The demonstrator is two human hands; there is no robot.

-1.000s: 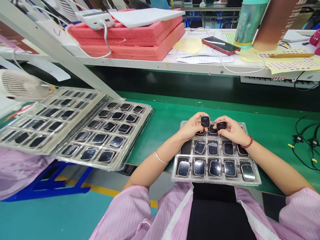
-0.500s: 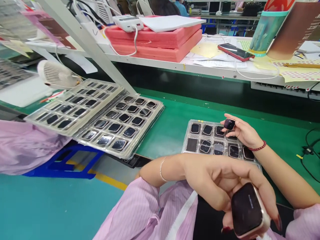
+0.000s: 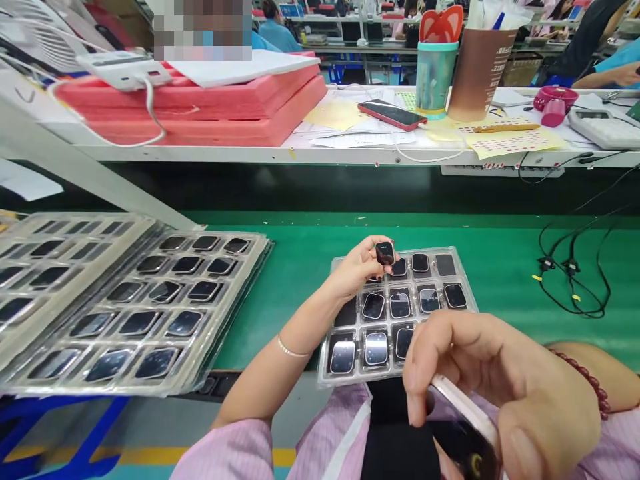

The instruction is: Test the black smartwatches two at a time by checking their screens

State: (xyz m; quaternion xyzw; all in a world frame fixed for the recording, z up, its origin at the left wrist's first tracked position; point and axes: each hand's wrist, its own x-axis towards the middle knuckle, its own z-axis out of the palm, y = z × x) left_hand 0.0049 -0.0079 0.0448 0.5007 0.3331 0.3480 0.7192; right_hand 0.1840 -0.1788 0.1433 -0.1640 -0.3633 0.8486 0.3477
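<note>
My left hand (image 3: 357, 267), a thin silver bangle on its wrist, pinches a smartwatch (image 3: 385, 253) without a strap above the far left part of a clear plastic tray (image 3: 326, 375). The dark screen of that watch shows a small light mark. Close to the camera, my right hand (image 3: 505, 380), with a red bead bracelet, grips a second smartwatch (image 3: 467, 433) by its pale pink-gold edge, screen tilted. Several more watches lie face up in the tray's pockets, some partly hidden by my hands. One far right pocket (image 3: 445, 265) holds no watch.
Stacked trays (image 3: 193, 367) of similar watches stand to the left on the green mat (image 3: 295, 267). Black cables (image 3: 573, 267) lie at right. Across the back runs a white shelf (image 3: 345, 155) with red foam blocks (image 3: 210, 127), a phone (image 3: 393, 115) and cups.
My view has turned right. My left hand has moved from near the camera out over the tray with its watch; my right hand has come back from the tray toward the camera with the other.
</note>
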